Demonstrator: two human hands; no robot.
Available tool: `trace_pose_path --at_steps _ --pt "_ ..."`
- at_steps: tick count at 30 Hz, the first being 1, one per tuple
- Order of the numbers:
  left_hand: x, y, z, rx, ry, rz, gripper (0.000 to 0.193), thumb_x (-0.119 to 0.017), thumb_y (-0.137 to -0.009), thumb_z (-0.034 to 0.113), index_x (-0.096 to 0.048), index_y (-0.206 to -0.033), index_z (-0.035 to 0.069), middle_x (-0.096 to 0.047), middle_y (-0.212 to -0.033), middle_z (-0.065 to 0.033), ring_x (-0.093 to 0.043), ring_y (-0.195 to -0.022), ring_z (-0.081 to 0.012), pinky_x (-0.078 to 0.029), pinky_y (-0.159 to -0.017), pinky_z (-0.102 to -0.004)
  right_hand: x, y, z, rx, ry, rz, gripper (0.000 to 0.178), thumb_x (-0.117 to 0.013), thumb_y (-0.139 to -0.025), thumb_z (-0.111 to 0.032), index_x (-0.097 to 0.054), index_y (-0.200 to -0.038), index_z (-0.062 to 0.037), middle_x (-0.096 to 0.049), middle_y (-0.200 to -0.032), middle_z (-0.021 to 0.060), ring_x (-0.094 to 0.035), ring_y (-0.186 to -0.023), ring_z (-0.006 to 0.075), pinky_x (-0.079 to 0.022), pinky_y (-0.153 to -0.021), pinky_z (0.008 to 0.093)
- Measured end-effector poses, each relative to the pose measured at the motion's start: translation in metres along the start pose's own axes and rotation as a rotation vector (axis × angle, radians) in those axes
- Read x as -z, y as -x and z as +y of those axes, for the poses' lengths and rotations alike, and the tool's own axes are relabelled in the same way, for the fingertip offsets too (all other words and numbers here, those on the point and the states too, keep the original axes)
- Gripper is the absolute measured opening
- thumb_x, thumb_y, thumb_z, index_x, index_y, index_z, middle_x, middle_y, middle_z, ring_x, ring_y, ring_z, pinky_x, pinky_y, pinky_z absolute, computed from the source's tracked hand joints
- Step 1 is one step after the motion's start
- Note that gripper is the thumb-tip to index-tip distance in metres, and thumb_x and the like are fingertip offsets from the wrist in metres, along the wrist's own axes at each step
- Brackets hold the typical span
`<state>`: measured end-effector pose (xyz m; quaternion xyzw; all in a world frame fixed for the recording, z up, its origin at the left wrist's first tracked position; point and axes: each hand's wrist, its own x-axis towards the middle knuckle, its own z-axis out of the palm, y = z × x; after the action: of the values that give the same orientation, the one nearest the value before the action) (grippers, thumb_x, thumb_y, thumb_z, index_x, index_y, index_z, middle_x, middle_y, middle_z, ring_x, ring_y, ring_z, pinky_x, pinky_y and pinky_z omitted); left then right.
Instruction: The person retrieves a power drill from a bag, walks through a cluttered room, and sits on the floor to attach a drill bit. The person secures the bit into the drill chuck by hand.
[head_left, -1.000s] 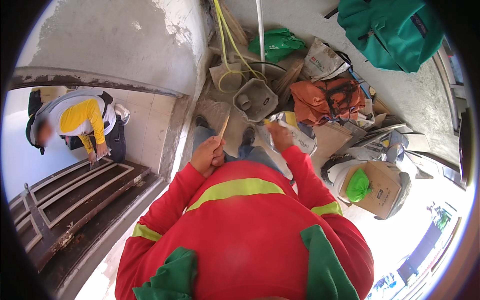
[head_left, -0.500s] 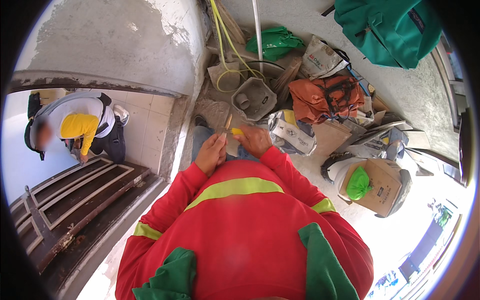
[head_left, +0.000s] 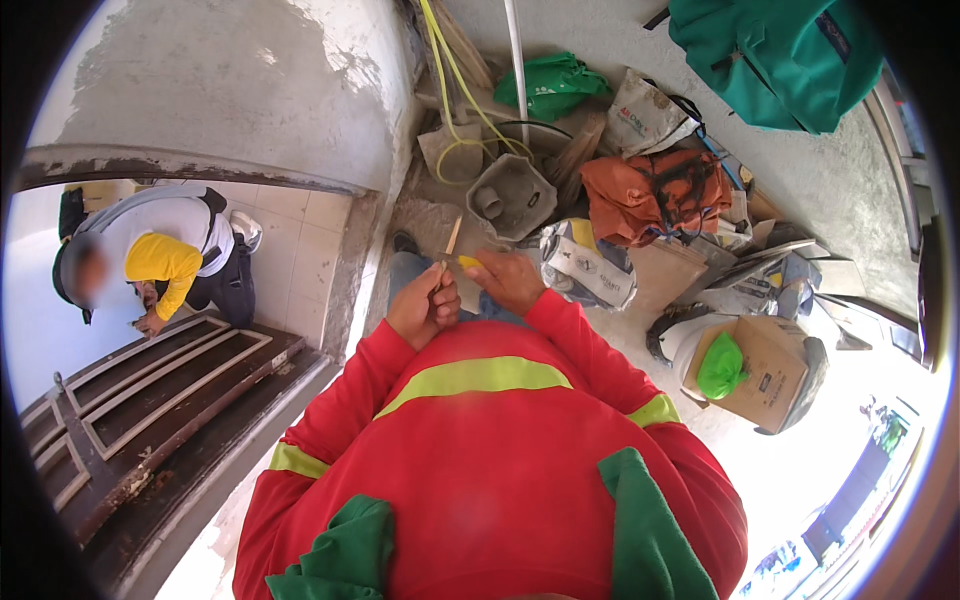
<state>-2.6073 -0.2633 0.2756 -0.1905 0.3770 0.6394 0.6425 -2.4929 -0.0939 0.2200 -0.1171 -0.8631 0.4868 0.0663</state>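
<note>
In front of my chest, my left hand is closed in a pinch around the lower end of a thin light-wood stick, which points up and away from me. My right hand grips a yellow-handled knife; most of its handle is hidden in the fingers. The knife's short dark blade lies against or very close to the stick, just above my left fingertips. Whether it cuts into the wood is too small to tell.
Beyond my hands stand a grey tub and a shovel with a yellow hose. An orange bag and a printed sack lie to the right, near a cardboard box. At left, another person bends over a dark panelled door.
My left hand has turned slightly and more of the stick shows above it. The right hand has shifted a little with the knife. The other person's hands have moved along the door.
</note>
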Motion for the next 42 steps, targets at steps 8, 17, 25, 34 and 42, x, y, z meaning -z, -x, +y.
trace_pose_path --at_steps 8,17,25,34,42 --pt "0.009 -0.001 -0.003 0.059 -0.014 -0.052 0.027 -0.041 -0.108 0.034 -0.043 -0.089 0.015 -0.029 -0.065 0.0059 -0.032 -0.057 -0.0086 -0.030 -0.053 -0.0239 -0.003 0.002 -0.002 0.036 0.177 0.059 0.031 -0.067 -0.091 -0.040 -0.062 -0.089 -0.0087 -0.066 -0.074 0.0126 -0.066 -0.070 0.0367 -0.051 -0.060 0.0474" --pt "0.017 0.012 -0.007 0.004 -0.067 -0.083 0.028 -0.042 -0.108 0.034 -0.044 -0.088 0.014 -0.031 -0.065 0.0058 -0.032 -0.057 -0.0083 -0.030 -0.051 -0.0235 0.013 0.030 0.091 -0.244 0.310 0.228 0.029 -0.060 -0.098 -0.035 -0.063 -0.094 -0.0070 -0.065 -0.078 0.0169 -0.066 -0.071 0.0376 -0.050 -0.059 0.0478" --pt "0.003 0.009 -0.005 -0.010 -0.159 0.043 0.026 -0.044 -0.106 0.033 -0.044 -0.088 0.015 -0.031 -0.065 0.0060 -0.032 -0.056 -0.0077 -0.030 -0.050 -0.0235 -0.002 0.007 -0.004 0.022 0.138 0.050 0.036 -0.064 -0.093 -0.043 -0.062 -0.090 -0.0076 -0.066 -0.077 0.0142 -0.065 -0.070 0.0375 -0.050 -0.060 0.0484" --pt "0.004 0.015 -0.010 0.013 -0.204 0.001 0.027 -0.045 -0.106 0.035 -0.043 -0.088 0.015 -0.029 -0.064 0.0062 -0.030 -0.055 -0.0074 -0.028 -0.051 -0.0230 -0.032 0.026 0.076 0.065 0.420 0.225 0.032 -0.061 -0.096 -0.039 -0.062 -0.088 -0.0079 -0.066 -0.075 0.0137 -0.066 -0.070 0.0364 -0.050 -0.059 0.0478" --pt "0.005 0.013 -0.011 -0.023 -0.242 0.050 0.028 -0.047 -0.106 0.037 -0.044 -0.087 0.016 -0.032 -0.065 0.0063 -0.033 -0.056 -0.0072 -0.030 -0.052 -0.0225 0.008 0.017 0.027 -0.052 0.157 0.099 0.031 -0.060 -0.097 -0.037 -0.059 -0.089 -0.0065 -0.065 -0.078 0.0183 -0.064 -0.073 0.0410 -0.048 -0.059 0.0491"
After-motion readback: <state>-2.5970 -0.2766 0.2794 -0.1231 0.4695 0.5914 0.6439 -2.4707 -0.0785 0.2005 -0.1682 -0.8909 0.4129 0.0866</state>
